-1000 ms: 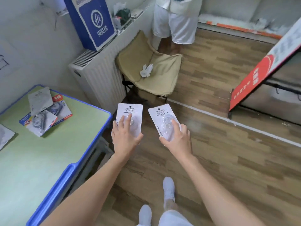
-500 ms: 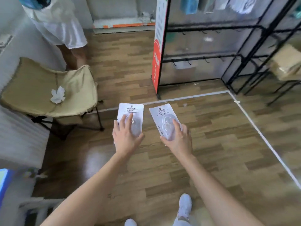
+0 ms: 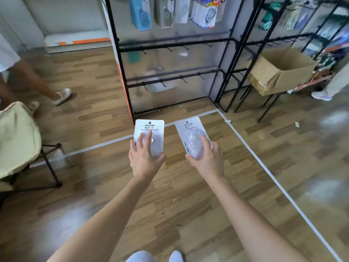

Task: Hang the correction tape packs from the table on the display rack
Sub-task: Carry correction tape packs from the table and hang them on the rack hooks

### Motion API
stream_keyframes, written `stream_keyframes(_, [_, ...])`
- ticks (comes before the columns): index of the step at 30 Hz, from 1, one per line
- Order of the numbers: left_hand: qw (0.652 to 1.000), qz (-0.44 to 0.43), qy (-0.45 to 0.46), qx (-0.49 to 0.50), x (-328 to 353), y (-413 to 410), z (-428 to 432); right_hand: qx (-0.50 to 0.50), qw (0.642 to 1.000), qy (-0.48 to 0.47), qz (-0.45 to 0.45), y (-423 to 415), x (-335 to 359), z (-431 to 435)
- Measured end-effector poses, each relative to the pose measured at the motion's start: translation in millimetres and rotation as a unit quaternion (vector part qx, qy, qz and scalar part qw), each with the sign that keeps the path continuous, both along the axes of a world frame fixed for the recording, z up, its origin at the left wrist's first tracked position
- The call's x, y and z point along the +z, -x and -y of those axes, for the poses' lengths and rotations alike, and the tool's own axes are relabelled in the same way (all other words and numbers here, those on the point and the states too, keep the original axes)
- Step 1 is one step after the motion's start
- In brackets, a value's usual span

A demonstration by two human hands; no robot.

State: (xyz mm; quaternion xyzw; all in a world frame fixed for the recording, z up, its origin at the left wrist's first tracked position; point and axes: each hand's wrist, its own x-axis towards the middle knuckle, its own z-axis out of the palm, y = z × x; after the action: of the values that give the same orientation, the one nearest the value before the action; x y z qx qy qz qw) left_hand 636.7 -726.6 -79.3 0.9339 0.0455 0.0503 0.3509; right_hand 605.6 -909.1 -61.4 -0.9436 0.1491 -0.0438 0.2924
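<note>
Wooden floor (image 3: 188, 214) before a black rack (image 3: 175, 44)
Left hand (image 3: 145, 161) grips the left pack (image 3: 150, 129), right hand (image 3: 207, 159) the right pack (image 3: 188, 127), fingers over clear plastic.

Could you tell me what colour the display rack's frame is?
The display rack frame is black, best seen in the head view.

White packs (image 3: 149, 127), black rack (image 3: 170, 80), brown plank floor (image 3: 188, 205)

The 2 arms reach forward toward the display rack (image 3: 175, 43). The left hand (image 3: 145, 159) grips the left pack (image 3: 149, 127), the right hand (image 3: 208, 160) the right pack (image 3: 188, 127).
</note>
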Motion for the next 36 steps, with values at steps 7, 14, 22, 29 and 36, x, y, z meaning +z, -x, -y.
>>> stream_keyframes(7, [0.999, 0.034, -0.001, -0.037, 16, -85, 66, -0.042, 0.999, -0.008, 0.015, -74, 4, 65])
stream_keyframes(14, [0.996, 0.059, -0.009, -0.063, 20, -207, 113, -0.069, 0.996, -0.013, 0.049, -184, 9, 111])
stream_keyframes(22, [0.992, 0.097, -0.01, -0.082, 51, -355, 156, -0.081, 0.994, -0.014, 0.069, -321, 35, 154])
stream_keyframes(29, [0.993, 0.091, -0.022, -0.066, 53, -449, 199, -0.079, 0.994, 0.012, 0.07, -412, 37, 204])
stream_keyframes(36, [0.993, 0.118, -0.018, 0.001, 58, -539, 257, -0.004, 0.997, 0.007, 0.08, -521, 45, 265])
